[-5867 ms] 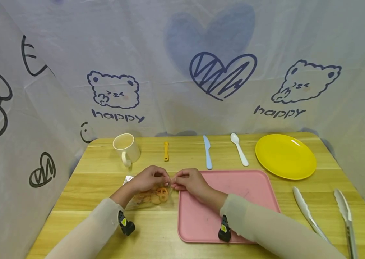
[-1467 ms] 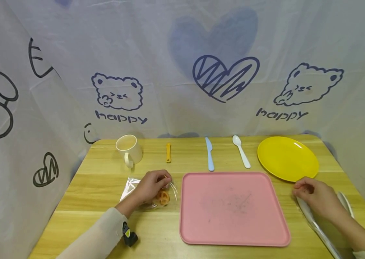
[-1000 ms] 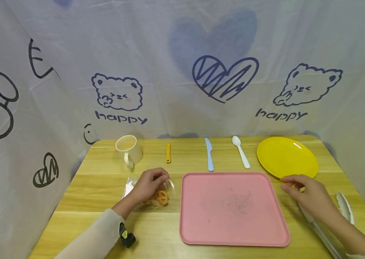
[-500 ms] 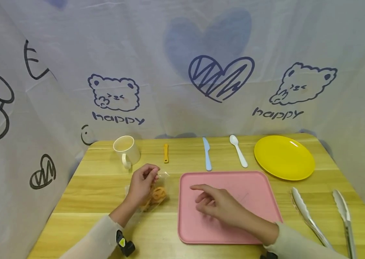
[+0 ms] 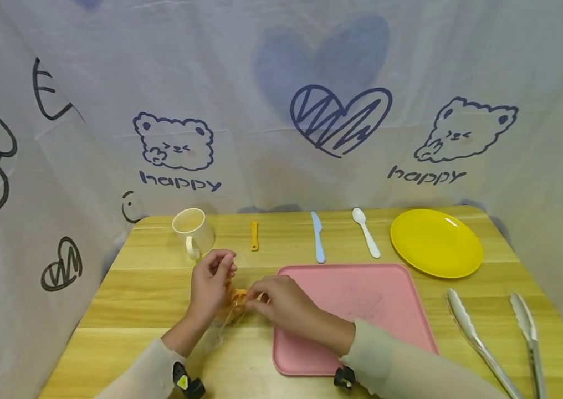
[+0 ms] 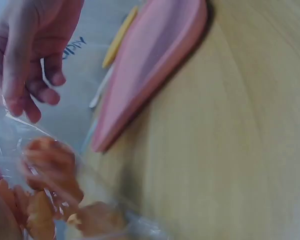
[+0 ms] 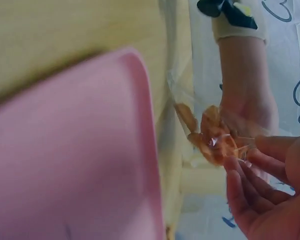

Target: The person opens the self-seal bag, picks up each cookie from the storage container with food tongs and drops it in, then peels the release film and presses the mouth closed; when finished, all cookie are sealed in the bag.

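Note:
A clear plastic bag [image 7: 177,92] holds several orange snack pieces [image 6: 50,160], some wheel-shaped. My left hand [image 5: 210,282] grips the bag by its upper part, left of the pink tray [image 5: 356,363], so the bag hangs tilted. From the right, my right hand [image 5: 286,305] reaches across the tray's left edge and pinches the bag's film between thumb and fingers. In the right wrist view the right fingertips [image 7: 233,167] lie close against the snacks. The exact spot of the left hand's hold is partly hidden by its own fingers.
Along the back stand a cream mug [image 5: 193,230], a small yellow handle-like piece [image 5: 254,235], a light blue knife [image 5: 318,238], a white spoon [image 5: 366,233] and a yellow plate [image 5: 436,244]. Metal tongs [image 5: 481,343] lie open at the right.
My right hand went out to the tongs and plate side, then came back left over the tray to the bag. My left hand has raised the bag and drawn it slightly left.

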The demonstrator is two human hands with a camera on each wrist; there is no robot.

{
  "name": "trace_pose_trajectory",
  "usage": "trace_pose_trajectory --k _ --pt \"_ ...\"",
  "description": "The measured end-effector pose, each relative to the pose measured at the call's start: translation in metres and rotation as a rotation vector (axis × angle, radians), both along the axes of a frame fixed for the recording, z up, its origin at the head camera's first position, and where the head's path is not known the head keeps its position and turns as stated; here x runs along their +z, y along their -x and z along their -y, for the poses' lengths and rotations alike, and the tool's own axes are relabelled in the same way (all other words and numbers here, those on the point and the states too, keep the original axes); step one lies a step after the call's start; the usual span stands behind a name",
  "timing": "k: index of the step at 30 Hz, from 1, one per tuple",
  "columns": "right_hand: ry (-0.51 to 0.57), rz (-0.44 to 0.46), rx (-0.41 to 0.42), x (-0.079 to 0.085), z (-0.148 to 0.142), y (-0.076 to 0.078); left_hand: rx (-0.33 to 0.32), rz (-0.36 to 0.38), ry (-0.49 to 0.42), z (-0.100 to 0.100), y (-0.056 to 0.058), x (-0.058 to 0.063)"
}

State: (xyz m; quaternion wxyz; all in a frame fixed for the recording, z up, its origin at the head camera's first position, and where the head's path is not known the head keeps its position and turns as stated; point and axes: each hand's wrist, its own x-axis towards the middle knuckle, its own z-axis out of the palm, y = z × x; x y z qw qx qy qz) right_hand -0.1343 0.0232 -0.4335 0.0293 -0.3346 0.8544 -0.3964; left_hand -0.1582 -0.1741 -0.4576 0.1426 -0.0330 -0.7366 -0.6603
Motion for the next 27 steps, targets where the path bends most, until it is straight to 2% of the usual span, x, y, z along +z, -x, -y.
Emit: trace_pose_trajectory --k 4,10,15,20,24,27 --pt "0.010 -0.182 -0.023 0.010 -0.004 0.004 0.045 -0.050 -0.066 0.003 -0.003 0.017" --pt "-0.010 -0.350 -0.019 0.030 -0.014 0.012 0.083 -0.139 -0.131 0.007 -0.010 0.042" --pt "-0.089 -0.447 -0.043 0.040 -0.021 0.017 0.097 -0.125 -0.126 0.009 -0.018 0.049" --pt "-0.059 -0.418 -0.037 0.041 -0.024 0.021 0.122 -0.096 -0.196 0.016 -0.025 0.050" --pt "0.025 -0.303 -0.044 0.033 -0.023 0.025 0.106 -0.051 -0.268 0.023 -0.029 0.045" --pt "0.078 -0.224 -0.060 0.025 -0.021 0.026 0.077 -0.026 -0.256 0.030 -0.032 0.040"
